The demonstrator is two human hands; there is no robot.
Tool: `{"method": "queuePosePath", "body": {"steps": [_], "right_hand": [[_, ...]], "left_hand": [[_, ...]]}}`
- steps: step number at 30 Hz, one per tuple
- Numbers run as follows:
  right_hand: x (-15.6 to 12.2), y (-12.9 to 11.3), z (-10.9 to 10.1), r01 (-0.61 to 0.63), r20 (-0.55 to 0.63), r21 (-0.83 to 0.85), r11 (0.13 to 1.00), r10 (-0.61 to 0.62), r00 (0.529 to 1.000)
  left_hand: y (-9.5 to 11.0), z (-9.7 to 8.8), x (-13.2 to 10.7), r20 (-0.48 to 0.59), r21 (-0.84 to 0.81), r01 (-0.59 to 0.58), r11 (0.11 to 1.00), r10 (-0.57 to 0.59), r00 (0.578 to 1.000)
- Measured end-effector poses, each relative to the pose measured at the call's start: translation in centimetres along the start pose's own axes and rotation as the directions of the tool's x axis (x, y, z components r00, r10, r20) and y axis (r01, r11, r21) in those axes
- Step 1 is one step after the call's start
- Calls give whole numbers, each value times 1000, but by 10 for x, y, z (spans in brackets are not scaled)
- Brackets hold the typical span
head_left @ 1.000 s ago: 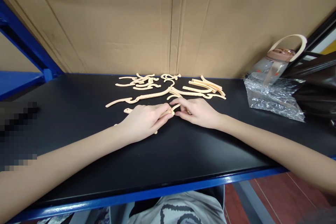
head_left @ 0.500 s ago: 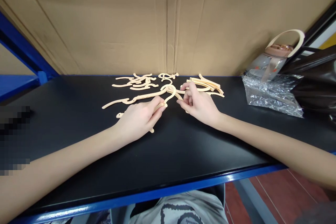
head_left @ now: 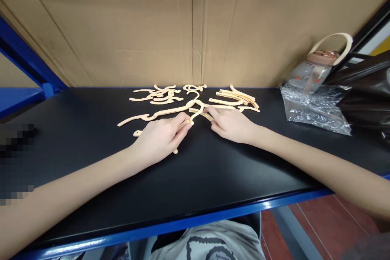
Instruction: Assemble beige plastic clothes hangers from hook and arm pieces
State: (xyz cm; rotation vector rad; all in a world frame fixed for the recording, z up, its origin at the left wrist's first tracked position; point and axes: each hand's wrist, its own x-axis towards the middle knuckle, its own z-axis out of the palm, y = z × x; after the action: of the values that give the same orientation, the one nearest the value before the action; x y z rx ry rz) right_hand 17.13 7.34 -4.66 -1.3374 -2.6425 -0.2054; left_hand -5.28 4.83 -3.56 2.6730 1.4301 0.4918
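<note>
Thin beige hanger-shaped pieces lie on a black table top (head_left: 195, 178). My left hand (head_left: 160, 136) lies palm down on one hanger piece (head_left: 183, 124), fingers pinched on it near its hooked end (head_left: 198, 111). My right hand (head_left: 233, 124) rests beside it, fingers curled onto another beige strip (head_left: 205, 114) that meets the hook. A long hanger arm (head_left: 152, 115) stretches to the left behind my left hand.
More beige pieces lie in a loose group (head_left: 161, 94) at the back and a stack (head_left: 239, 98) at the back right. A clear jug with a beige handle (head_left: 317, 71) stands on crinkled plastic (head_left: 313, 107) beside a black bag (head_left: 365, 97). Cardboard (head_left: 195, 24) lines the back.
My right hand had lifted and reached back toward the stack, then came down again next to my left hand. The left hand has hardly moved.
</note>
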Motion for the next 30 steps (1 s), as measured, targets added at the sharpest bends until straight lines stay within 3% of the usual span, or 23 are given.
{"method": "queuePosePath", "body": {"steps": [8, 16, 22, 30], "right_hand": [[3, 2, 5, -7, -52, -69, 998, 3, 999], [5, 0, 0, -95, 23, -17, 995, 95, 995], [3, 1, -2, -63, 11, -20, 998, 63, 998], [-4, 2, -4, 102, 52, -142, 985, -96, 994]], "left_hand": [[-1, 0, 1, 2, -18, 2, 1000, -2, 1000], [-1, 0, 1, 17, 10, 8, 1000, -8, 1000], [-1, -1, 0, 26, -10, 4, 1000, -4, 1000], [1, -1, 0, 13, 16, -7, 1000, 7, 1000]]}}
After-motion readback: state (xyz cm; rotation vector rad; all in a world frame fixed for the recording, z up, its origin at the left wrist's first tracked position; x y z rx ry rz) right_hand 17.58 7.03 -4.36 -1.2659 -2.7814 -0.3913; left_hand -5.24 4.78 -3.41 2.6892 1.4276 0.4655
